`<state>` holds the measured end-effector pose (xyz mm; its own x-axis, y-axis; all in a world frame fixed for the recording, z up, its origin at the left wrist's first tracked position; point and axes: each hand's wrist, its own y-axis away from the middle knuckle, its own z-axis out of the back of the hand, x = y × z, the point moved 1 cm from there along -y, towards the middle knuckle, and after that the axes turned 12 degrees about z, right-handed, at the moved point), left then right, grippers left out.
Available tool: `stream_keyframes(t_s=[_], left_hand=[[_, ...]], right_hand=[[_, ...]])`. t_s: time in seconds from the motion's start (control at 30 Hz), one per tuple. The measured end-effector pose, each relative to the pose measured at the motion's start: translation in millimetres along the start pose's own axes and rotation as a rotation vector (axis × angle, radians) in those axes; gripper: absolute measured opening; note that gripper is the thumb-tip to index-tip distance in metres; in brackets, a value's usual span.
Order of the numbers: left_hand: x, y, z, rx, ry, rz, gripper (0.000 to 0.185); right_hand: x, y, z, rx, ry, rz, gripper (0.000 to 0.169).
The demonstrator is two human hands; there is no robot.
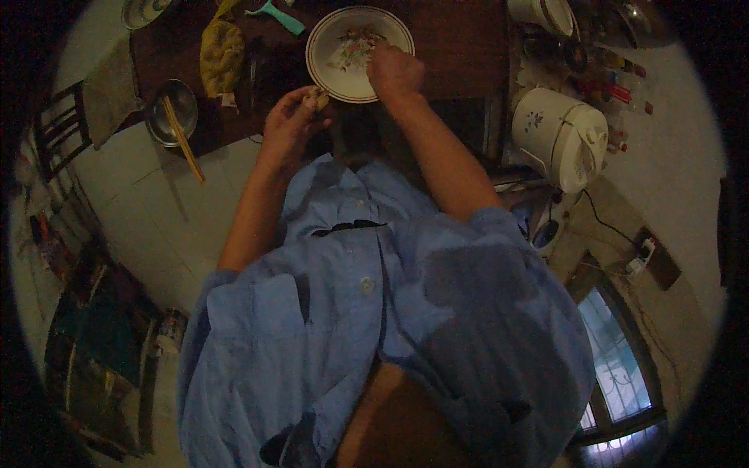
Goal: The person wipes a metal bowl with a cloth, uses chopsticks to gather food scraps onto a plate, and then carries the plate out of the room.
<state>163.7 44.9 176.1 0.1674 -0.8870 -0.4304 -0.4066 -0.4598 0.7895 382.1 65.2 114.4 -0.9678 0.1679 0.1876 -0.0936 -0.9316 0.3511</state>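
Observation:
My left hand point(289, 121) holds a small knobbly tan piece point(318, 98), perhaps ginger root, between thumb and fingers. It is just outside the near-left rim of a wide white bowl point(323, 76) with brown rim lines. Over the bowl's right side is my right hand point(397, 71), its fingers curled downward; whether they grip anything is hidden. In the middle of the bowl lies a mottled brown, green and reddish patch, either scraps or a printed pattern. A yellow bag point(222, 55) with lumpy contents and a turquoise peeler point(284, 19) lie left of the bowl.
A metal bowl point(157, 120) with wooden chopsticks point(182, 139) across it sits at the left edge of the dark wooden table point(462, 52). At right stands a white electric hot-water pot point(559, 137) with a cord. Another metal dish point(143, 11) is at upper left.

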Motion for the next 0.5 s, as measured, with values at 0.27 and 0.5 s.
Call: stream_keyframes(t_s=[0.27, 0.5], left_hand=[[3.2, -6.7, -1.5, 0.072, 0.222, 0.091, 0.031], [-0.1, -21.4, -6.6, 0.173, 0.276, 0.098, 0.029]], right_hand=[[-6.1, 31.6, 2.8, -0.253, -1.145, -0.323, 0.032], [9.2, 58.0, 28.8, -0.176, -1.673, -0.424, 0.039]])
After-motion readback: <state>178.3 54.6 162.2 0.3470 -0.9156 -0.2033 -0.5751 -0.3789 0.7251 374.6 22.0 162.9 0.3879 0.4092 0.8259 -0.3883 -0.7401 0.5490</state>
